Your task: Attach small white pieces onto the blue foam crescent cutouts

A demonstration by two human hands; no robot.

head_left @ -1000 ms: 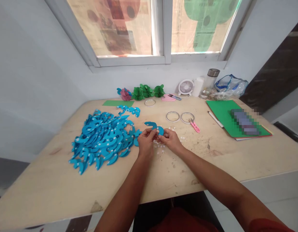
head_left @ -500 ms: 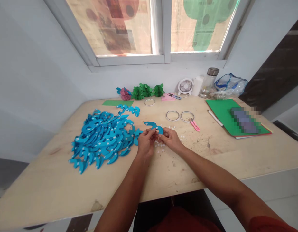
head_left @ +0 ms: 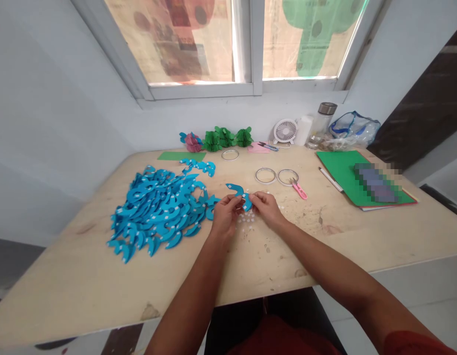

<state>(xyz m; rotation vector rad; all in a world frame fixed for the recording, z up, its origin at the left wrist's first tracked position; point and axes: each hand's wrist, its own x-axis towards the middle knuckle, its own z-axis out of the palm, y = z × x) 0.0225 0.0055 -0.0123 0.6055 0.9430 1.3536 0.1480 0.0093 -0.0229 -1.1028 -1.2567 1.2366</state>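
Observation:
Between my hands is a curved blue paper piece (head_left: 236, 189) with small white squares on it. My left hand (head_left: 227, 213) pinches its left side, fingers closed. From the right, my right hand (head_left: 266, 207) grips the piece's other edge between thumb and fingers. Small white bits (head_left: 247, 218) lie on the table just under the hands. Left of my left hand spreads a large heap of similar blue curved pieces (head_left: 158, 207), many dotted with white squares. The fingertips partly hide the held piece.
Beyond my hands lie tape rolls (head_left: 265, 176) and pink snips (head_left: 298, 189). A green folder (head_left: 339, 172) and a white pen (head_left: 330, 179) are to the right. Along the wall stand green paper flowers (head_left: 224, 138), a small fan (head_left: 285, 131) and a bottle (head_left: 322, 125).
The blue piece has shifted slightly to the right and turned a little between my fingers. More of it shows between the two hands.

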